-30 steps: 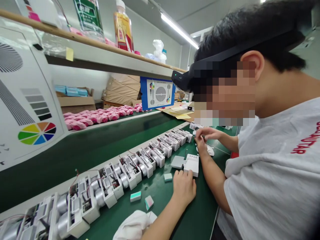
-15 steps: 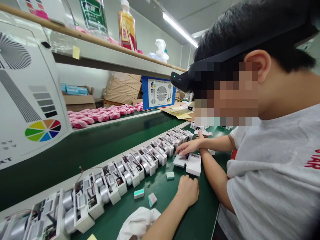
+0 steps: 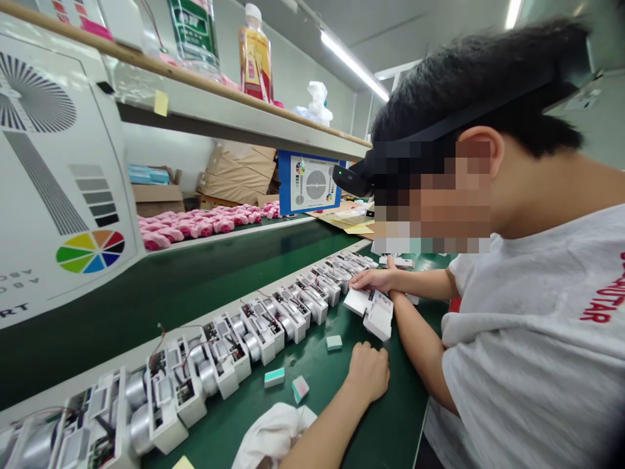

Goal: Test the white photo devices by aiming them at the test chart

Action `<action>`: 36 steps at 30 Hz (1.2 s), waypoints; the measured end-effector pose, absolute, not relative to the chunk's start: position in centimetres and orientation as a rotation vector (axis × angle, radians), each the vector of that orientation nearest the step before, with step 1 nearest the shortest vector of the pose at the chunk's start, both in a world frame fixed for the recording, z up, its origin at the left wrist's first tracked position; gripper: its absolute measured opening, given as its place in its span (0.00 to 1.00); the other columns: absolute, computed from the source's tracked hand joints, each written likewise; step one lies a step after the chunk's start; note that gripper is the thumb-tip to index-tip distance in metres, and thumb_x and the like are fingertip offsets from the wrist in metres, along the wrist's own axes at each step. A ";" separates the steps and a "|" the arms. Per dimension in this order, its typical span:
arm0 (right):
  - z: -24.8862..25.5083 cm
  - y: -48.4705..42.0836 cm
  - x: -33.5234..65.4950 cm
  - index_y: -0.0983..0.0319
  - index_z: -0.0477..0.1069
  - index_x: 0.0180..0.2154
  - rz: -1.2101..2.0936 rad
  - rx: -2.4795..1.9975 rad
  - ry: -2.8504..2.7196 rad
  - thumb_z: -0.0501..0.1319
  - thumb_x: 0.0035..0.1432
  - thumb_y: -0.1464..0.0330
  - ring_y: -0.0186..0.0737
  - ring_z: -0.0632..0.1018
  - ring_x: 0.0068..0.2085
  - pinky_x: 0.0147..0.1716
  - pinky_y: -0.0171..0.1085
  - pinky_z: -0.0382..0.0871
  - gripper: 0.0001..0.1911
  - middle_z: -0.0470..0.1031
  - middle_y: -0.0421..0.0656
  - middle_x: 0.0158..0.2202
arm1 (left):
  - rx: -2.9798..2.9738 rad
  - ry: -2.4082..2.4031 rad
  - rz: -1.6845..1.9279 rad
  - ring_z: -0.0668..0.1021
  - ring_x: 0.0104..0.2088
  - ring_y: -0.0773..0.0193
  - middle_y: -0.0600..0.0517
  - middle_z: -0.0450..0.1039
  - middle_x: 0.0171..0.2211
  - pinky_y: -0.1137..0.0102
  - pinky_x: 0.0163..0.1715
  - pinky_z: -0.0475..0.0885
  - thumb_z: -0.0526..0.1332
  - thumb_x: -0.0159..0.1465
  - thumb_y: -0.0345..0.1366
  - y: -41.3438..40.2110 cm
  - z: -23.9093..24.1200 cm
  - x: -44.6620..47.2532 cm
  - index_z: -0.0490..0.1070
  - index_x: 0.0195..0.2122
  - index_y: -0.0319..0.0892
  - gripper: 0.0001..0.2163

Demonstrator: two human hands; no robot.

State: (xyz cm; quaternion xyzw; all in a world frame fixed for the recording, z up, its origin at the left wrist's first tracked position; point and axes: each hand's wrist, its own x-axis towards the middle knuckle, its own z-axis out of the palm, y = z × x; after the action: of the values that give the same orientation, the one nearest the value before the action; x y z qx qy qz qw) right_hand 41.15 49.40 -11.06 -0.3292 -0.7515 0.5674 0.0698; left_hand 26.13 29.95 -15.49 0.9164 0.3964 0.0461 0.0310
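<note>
Seated person at a green desk (image 3: 312,365), viewed from the person's left side. Nearest the lower edge, a crumpled white cloth (image 3: 273,436) lies on the desk, with a yellow sticky note (image 3: 183,463) partly in view beside it. The left hand (image 3: 368,372) rests on the desk in a loose, narrow fist, with nothing visible in it. Just in front of it lie 3 small blocks: 2 mint-and-white blocks (image 3: 334,342) and 1 pink-and-white block (image 3: 300,389). A long row of open white housings (image 3: 219,365), each with a silver cylinder, a circuit board and thin wires, runs along the desk's edge. The right hand (image 3: 375,280) is open, its extended fingers (image 3: 359,279) lying across a flat white plate (image 3: 356,301). The plate touches a white boxy housing (image 3: 379,317), and both are tilted on the desk, close to the right forearm. Beyond the hand lies a white device (image 3: 398,262). Farther off, pink items (image 3: 183,225) lie in a row, with cardboard (image 3: 239,172) behind them. A blue-framed test chart (image 3: 310,182) stands below a shelf (image 3: 219,114) carrying bottles (image 3: 254,58)
</note>
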 end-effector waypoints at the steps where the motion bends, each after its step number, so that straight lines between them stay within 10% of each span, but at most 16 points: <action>1: -11.0 49.5 41.2 0.62 0.70 0.39 1.706 -0.996 -2.229 0.55 0.61 0.63 0.32 0.73 0.29 0.24 0.33 0.71 0.10 0.73 0.43 0.36 | 2.822 1.219 0.146 0.75 0.38 0.63 0.51 0.72 0.35 0.62 0.39 0.72 0.55 0.64 0.39 29.9 -15.5 26.1 0.69 0.38 0.37 0.10; 36: -10.0 48.5 41.9 0.62 0.70 0.38 1.617 -0.942 -1.945 0.55 0.61 0.62 0.31 0.72 0.26 0.21 0.32 0.70 0.11 0.73 0.42 0.33 | 2.801 1.224 0.168 0.75 0.37 0.63 0.51 0.72 0.34 0.62 0.39 0.71 0.55 0.65 0.39 29.6 -15.3 26.4 0.69 0.38 0.37 0.10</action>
State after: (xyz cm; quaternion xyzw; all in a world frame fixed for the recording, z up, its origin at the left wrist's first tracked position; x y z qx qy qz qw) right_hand 41.93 48.51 -10.05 -0.3406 -0.7031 0.5845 0.2192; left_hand 26.41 29.63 -15.32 0.9141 0.3996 0.0550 0.0402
